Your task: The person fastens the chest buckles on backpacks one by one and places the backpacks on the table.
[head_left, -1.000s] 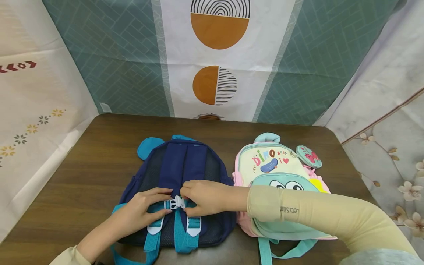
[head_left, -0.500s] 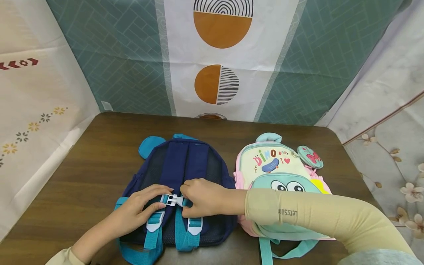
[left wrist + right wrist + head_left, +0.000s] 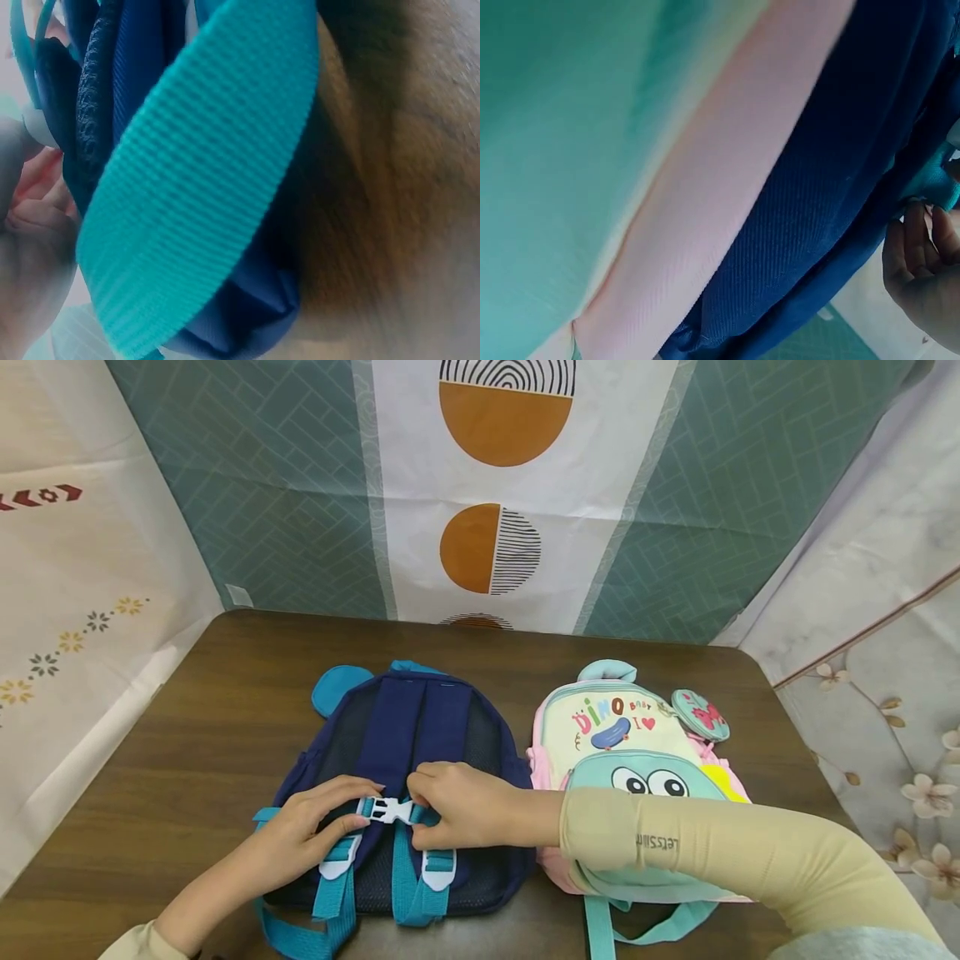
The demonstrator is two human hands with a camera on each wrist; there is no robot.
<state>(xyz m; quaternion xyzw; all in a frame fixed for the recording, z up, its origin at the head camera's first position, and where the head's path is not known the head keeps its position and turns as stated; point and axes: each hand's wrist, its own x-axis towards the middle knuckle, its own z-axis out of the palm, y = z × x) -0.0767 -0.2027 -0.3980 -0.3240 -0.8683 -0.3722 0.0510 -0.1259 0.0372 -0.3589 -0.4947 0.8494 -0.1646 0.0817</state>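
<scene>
A dark blue backpack [image 3: 420, 718] lies with its straps facing up. Across its middle runs a white side-release buckle [image 3: 390, 811] on teal webbing, its two halves together. My left hand [image 3: 300, 835] pinches the webbing at the buckle's left end between thumb and fingers. At the right end, my right hand [image 3: 465, 807] pinches the other strap, its fingers curled; part of that strap is hidden beneath them. Below hang teal shoulder straps with white adjusters [image 3: 437, 870]. In the left wrist view, a wide teal strap [image 3: 202, 172] covers much of the bag.
A pink and mint dinosaur backpack [image 3: 615, 727] lies to the right, under my right forearm, with a round pouch [image 3: 700, 715] at its top right. The brown wooden table [image 3: 195, 735] ends at a patterned curtain [image 3: 300, 527] behind.
The buckle, tilted up to the right a second ago, now lies nearly level. My left hand has moved slightly left, drawing the left strap along. My right hand keeps its hold.
</scene>
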